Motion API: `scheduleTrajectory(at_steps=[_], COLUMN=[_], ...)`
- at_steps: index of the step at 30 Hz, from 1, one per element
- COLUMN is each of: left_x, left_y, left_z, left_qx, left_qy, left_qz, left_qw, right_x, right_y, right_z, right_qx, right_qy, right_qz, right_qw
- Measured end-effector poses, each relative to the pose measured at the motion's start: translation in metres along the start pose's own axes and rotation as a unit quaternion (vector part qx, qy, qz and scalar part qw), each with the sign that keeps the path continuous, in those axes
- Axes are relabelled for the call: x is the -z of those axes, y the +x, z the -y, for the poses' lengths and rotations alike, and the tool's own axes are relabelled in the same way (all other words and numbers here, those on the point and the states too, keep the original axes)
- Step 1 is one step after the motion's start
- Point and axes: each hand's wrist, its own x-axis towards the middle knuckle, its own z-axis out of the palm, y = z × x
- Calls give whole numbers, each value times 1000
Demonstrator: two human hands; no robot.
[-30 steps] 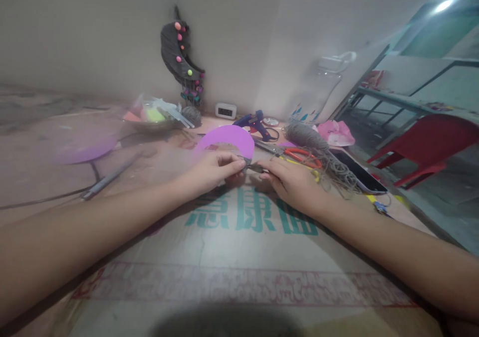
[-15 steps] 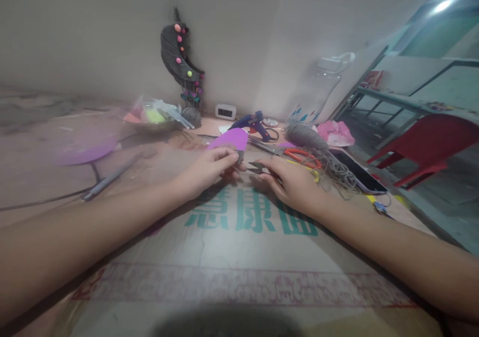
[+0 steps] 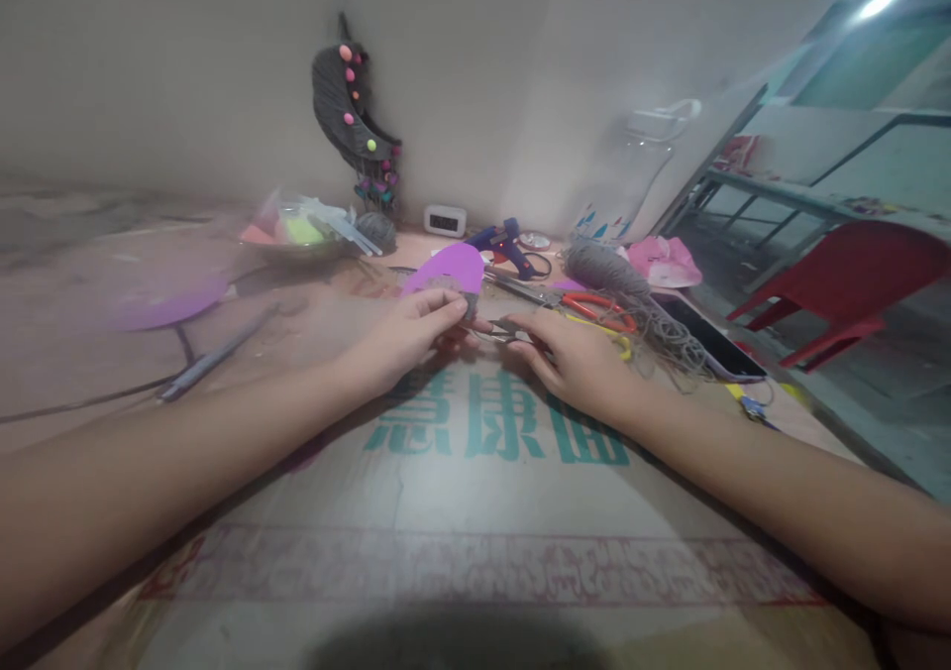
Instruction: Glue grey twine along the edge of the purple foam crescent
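Note:
Near the middle of the board, my left hand (image 3: 420, 328) is closed, thumb against fingers, on a rounded purple sheet (image 3: 453, 266). A small grey, yarn-like bit (image 3: 470, 303) shows at the thumb tip; how it joins the sheet is unclear. My right hand (image 3: 569, 353) grips a small pair of scissors (image 3: 505, 331) whose dark blades point left at the left fingertips. Most of the scissors' handle is hidden by the fingers. Beneath both hands lies a printed cardboard sheet (image 3: 490, 502) with green characters.
Behind the hands are a blue glue gun (image 3: 509, 249), a white clock (image 3: 444, 220) and orange-handled pliers (image 3: 598, 308). Grey yarn (image 3: 609, 274) and a phone (image 3: 705, 338) lie right. Leftward are a bowl (image 3: 297, 250) and a grey stick (image 3: 219, 353). A yarn-wrapped crescent (image 3: 338, 100) hangs on the wall.
The scissors' blades have come closer together and nearer the left fingertips. My left hand and the purple sheet have shifted slightly left and up.

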Motion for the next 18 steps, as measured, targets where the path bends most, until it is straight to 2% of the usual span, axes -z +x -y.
scheduleTrajectory(at_steps=[6,10,18], left_x=[0,-2,2], left_y=[0,-1,5], left_z=[-2,-3,6], left_qx=[-21,9,25], left_qy=[24,1,-8], left_qz=[-36,-15,4], left_qw=[999,1000,1000], right_x=[0,-2,-1], right_y=[0,0,1], right_z=[1,-1,-1], right_qx=[4,2,16], right_qy=[12,4,-9], right_qz=[-8,-11,-27], right_qw=[1000,1000,999])
